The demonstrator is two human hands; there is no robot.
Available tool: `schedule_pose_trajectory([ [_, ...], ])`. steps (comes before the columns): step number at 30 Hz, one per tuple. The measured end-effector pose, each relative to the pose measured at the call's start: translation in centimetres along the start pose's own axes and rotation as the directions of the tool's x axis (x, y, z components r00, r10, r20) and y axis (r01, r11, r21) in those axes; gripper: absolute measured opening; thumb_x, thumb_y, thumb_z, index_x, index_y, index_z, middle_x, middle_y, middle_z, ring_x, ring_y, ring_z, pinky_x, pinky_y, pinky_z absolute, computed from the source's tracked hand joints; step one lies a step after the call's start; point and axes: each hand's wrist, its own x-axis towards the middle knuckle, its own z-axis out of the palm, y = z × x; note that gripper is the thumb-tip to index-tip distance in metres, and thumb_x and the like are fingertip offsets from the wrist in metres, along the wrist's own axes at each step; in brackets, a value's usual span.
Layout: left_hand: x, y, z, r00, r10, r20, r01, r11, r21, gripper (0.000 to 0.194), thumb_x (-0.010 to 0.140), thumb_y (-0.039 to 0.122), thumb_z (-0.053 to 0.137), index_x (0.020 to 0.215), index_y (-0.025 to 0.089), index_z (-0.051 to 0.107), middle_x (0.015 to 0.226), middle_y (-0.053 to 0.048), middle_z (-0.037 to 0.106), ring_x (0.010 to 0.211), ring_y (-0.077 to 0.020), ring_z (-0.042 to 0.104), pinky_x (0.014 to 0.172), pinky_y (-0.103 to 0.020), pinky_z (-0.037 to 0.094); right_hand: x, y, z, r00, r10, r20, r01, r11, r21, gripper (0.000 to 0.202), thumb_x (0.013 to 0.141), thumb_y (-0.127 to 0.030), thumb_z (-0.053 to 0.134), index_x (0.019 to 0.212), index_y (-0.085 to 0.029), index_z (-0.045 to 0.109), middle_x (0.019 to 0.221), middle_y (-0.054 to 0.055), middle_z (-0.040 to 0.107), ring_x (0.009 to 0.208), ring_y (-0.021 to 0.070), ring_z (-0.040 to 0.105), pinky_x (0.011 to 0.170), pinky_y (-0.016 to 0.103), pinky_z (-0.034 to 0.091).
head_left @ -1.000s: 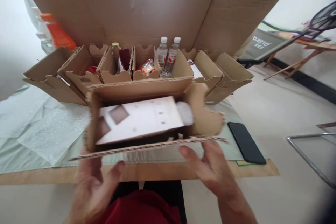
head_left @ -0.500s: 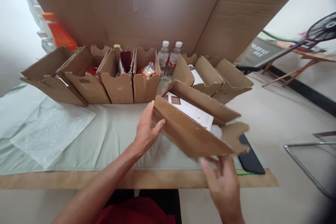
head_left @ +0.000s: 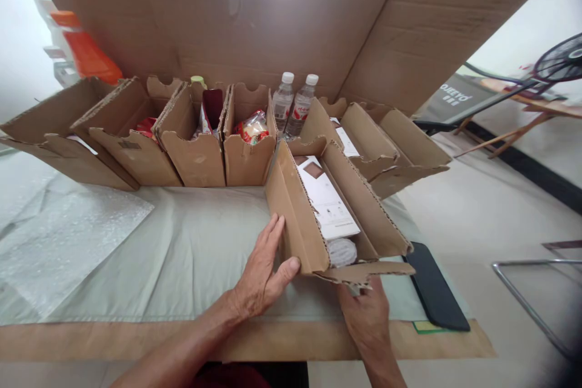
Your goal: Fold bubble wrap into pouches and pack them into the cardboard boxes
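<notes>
Box (head_left: 296,212): white carton (head_left: 334,206) inside
Left hand (head_left: 261,274): against box's left wall, spread wide
Right hand (head_left: 367,312): at box's near end, grip cannot be told
Bottles (head_left: 301,108): behind box

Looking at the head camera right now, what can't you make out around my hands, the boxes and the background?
Right hand: head view, fingertips hidden by the front flap of the nearest cardboard box.
White carton: head view, lettering too small to read.
Orange bottle: head view, base hidden behind the leftmost cardboard boxes.
Electric fan: head view, cut off by the right edge.
</notes>
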Motion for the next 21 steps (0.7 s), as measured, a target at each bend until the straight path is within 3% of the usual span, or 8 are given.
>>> schedule_pose_trajectory([
  [5, 0.4, -0.6, -0.4, 1.0, 0.009, 0.021, -0.008, 1.0, -0.029, 0.077, 0.102, 0.06, 0.045, 0.167, 0.03, 0.016, 0.176, -0.006, 0.01, 0.163, -0.0314, 0.01, 0.132, -0.06, 0.012, 0.5, 0.1, 0.4, 0.991, -0.136, -0.007, 0.134, 0.984, -0.117, 0.018, 0.076, -0.044, 0.064, 0.081, -0.027, 0.063, 0.078, 0.008, 0.074, 0.076, 0.03, 0.07, 0.068, 0.043, 0.056],
  [11, 0.7, -0.6, -0.7, 0.997, -0.081, -0.005, 0.08, 0.989, -0.124, 0.072, 0.102, 0.059, 0.045, 0.165, 0.031, 0.025, 0.175, -0.003, 0.015, 0.163, -0.0298, 0.013, 0.133, -0.057, 0.014, 2.9, -2.6, 1.4, 0.993, -0.118, 0.028, 0.121, 0.975, -0.189, 0.03, 0.077, -0.058, 0.069, 0.076, -0.03, 0.057, 0.071, 0.006, 0.069, 0.067, 0.031, 0.066, 0.063, 0.044, 0.053],
  [17, 0.8, -1.2, -0.7, 0.986, -0.164, -0.017, 0.158, 0.972, -0.175, 0.078, 0.099, 0.063, 0.048, 0.165, 0.026, 0.027, 0.175, -0.007, 0.018, 0.162, -0.0313, 0.018, 0.132, -0.057, 0.018, 9.6, -6.1, 6.0, 0.995, -0.066, 0.078, 0.084, 0.962, -0.259, 0.048, 0.075, -0.073, 0.063, 0.075, -0.026, 0.054, 0.071, 0.006, 0.069, 0.069, 0.0288, 0.066, 0.068, 0.041, 0.048],
  [21, 0.3, -1.4, -0.5, 0.96, -0.269, -0.072, 0.247, 0.941, -0.231, 0.083, 0.096, 0.064, 0.053, 0.163, 0.022, 0.03, 0.173, -0.013, 0.024, 0.154, -0.0368, 0.037, 0.127, -0.063, 0.028, 12.5, -6.1, 8.6, 0.992, -0.018, 0.121, 0.058, 0.94, -0.336, 0.047, 0.084, -0.069, 0.056, 0.082, -0.023, 0.065, 0.076, 0.009, 0.074, 0.069, 0.0274, 0.067, 0.068, 0.038, 0.044],
])
